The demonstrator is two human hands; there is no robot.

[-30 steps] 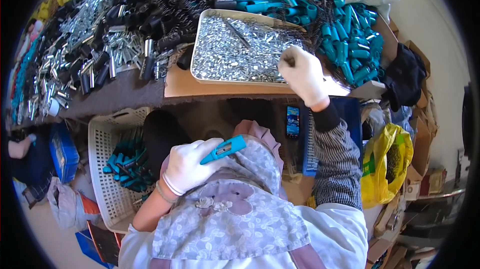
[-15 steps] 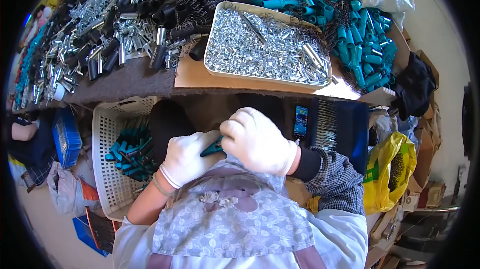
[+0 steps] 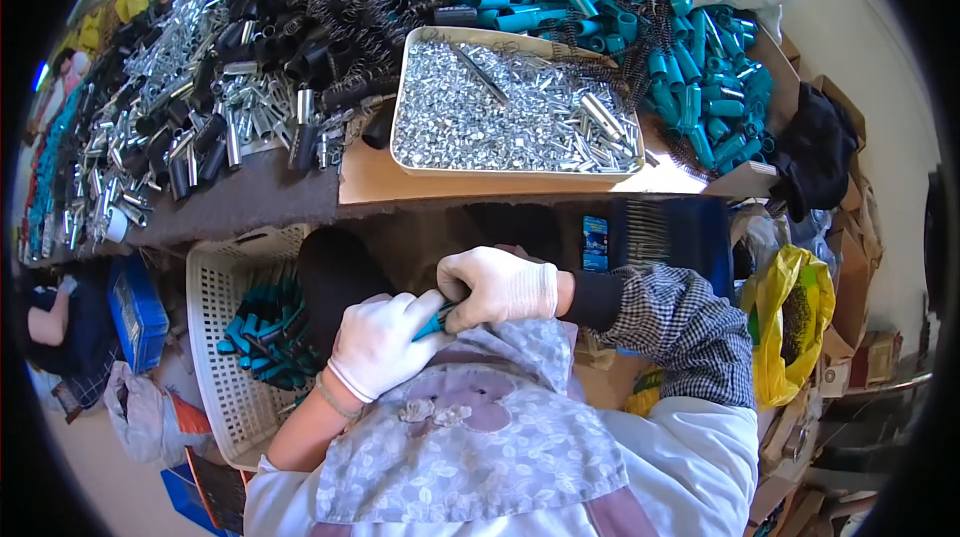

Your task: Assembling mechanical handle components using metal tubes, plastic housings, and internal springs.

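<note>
In front of my apron, my left hand [image 3: 383,345], in a white glove, is closed around a teal plastic handle piece [image 3: 430,327]. Pinched at the piece's other end are the fingers of my right hand [image 3: 500,285], gloved too. Most of the piece is hidden by the gloves, so its ends cannot be made out. To the left of my hands stands a white perforated basket [image 3: 205,337] holding several similar teal and black pieces [image 3: 262,337]. Beyond my hands, on the workbench, rests a cream tray [image 3: 510,173] full of small shiny metal parts [image 3: 490,107].
Teal plastic sleeves [image 3: 700,87], black sleeves and springs [image 3: 345,17], and metal tubes [image 3: 190,107] are heaped on the bench [image 3: 250,182]. Under its edge lie a smartphone [image 3: 595,243] and a dark blue tray [image 3: 690,237] of thin metal pieces. A yellow bag [image 3: 790,327] stands at right.
My right hand has turned and shifted slightly left and down, with its fingers now on the teal piece's end. The view has tilted, showing another person at the upper left.
</note>
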